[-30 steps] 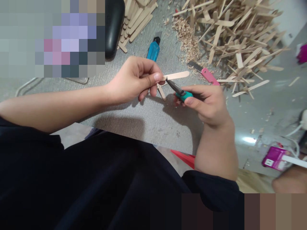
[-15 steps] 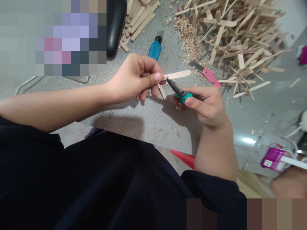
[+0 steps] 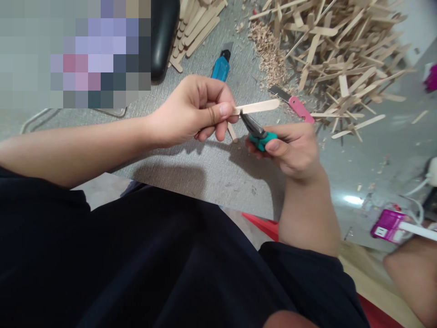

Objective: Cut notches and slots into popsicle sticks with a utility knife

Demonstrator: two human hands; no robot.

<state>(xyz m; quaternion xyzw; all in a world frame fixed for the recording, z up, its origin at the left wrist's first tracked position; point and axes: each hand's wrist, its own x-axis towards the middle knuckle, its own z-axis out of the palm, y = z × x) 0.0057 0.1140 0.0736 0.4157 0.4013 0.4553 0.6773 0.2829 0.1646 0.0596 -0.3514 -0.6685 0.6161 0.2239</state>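
My left hand (image 3: 208,109) pinches one end of a flat wooden craft stick (image 3: 261,106) between thumb and fingers; the rounded free end points right. My right hand (image 3: 290,148) is closed around the teal handles of a pair of pliers (image 3: 254,127). The dark jaw tips touch the stick's lower edge, close to my left fingertips. Under my left hand, part of another craft stick (image 3: 232,133) shows on the table. Just beyond my left hand lies a blue utility knife (image 3: 221,66) with its blade out.
A large heap of crossed craft sticks (image 3: 344,59) fills the far right, with wood shavings (image 3: 269,50) beside it. A pink folding knife (image 3: 301,109) lies with its blade out. Loose sticks (image 3: 201,32) and a black object (image 3: 165,38) are at the back. Another person's limb (image 3: 409,273) is at right.
The stick has shifted slightly right, so more of it extends beyond my left hand. The plier tips have moved a little right along with it. Both hands keep their hold.
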